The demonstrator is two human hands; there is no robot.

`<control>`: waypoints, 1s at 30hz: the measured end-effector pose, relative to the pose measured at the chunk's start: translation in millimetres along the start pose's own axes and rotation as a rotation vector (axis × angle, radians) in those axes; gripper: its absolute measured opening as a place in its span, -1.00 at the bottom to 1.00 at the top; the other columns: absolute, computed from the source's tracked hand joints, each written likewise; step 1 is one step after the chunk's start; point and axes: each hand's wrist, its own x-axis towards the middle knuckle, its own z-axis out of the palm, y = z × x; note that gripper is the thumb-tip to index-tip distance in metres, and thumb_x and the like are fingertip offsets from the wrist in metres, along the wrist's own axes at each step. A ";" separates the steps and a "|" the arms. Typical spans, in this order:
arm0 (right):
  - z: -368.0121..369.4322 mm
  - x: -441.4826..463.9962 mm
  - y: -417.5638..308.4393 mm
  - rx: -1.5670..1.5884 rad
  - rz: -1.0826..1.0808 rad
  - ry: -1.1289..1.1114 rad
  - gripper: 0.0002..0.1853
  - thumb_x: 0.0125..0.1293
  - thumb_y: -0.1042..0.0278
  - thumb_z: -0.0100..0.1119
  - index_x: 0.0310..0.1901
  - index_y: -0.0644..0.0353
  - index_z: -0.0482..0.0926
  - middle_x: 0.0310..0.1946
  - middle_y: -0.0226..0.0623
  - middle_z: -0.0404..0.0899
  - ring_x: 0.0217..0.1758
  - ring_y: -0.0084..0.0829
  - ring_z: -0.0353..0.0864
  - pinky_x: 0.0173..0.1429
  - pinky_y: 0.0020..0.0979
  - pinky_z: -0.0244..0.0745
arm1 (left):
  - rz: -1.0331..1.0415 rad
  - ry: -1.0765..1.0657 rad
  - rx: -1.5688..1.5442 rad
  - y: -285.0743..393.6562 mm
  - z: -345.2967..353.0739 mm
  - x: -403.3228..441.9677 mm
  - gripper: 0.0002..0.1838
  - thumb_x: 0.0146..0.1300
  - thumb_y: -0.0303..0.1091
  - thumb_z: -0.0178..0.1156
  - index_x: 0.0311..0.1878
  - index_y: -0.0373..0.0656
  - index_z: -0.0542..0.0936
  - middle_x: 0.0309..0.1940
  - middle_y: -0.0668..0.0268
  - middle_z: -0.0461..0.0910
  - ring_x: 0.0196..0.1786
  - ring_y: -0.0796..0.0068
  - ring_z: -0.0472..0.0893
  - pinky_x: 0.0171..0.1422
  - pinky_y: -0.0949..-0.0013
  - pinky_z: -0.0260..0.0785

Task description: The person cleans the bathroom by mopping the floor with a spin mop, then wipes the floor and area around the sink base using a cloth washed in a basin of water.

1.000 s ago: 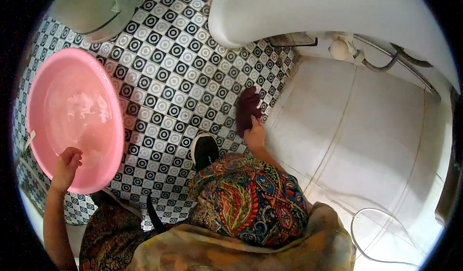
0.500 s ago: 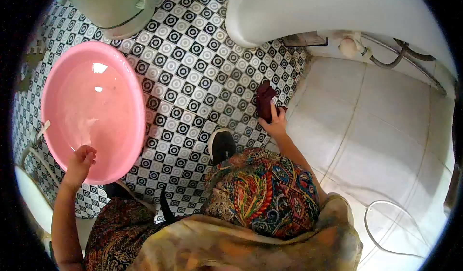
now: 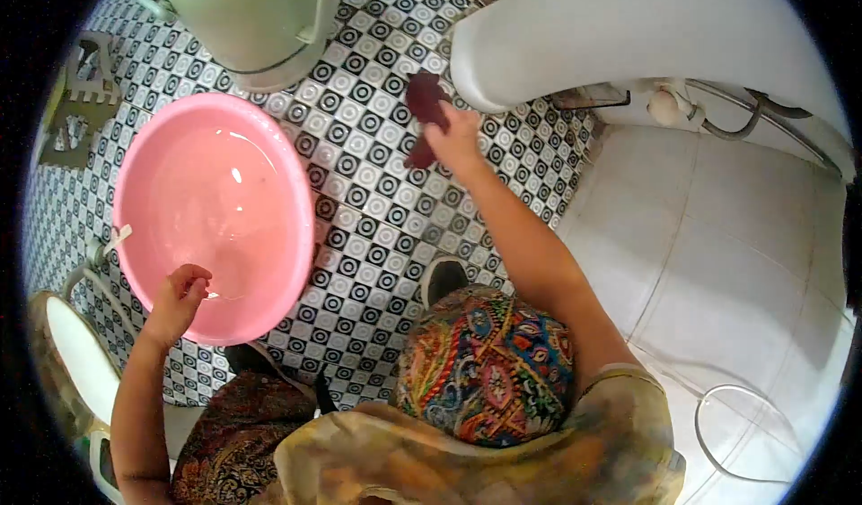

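My right hand grips a dark maroon cloth against the patterned tile floor, beside the end of the white fixture. The cloth is smeared by motion and spreads out on both sides of my fingers. My left hand hangs over the near left rim of a pink basin, fingers curled in and nothing visible in them. Water with bright reflections stands in the basin.
A pale green bucket-like container stands beyond the basin. The large white fixture with pipes and a hose is at the upper right. A thin hose loop lies on the white tiles. My shoe is on the floor.
My right hand has swept the maroon cloth forward and left across the tiles. My left hand stays over the basin rim, fingers still curled. The view has shifted, so the basin appears further right.
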 end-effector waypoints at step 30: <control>-169.0 -97.9 168.6 0.828 1.397 0.205 -0.61 0.18 -0.02 -0.08 -0.04 0.01 0.33 -0.10 -0.24 0.40 -0.08 -0.23 0.43 -0.34 -0.17 0.52 | -0.062 0.103 0.012 -3.3 -9.3 -2.8 -0.91 0.14 -0.55 -0.06 -0.29 -0.25 0.42 -0.44 0.36 0.39 -0.39 0.62 0.35 -0.28 0.56 0.23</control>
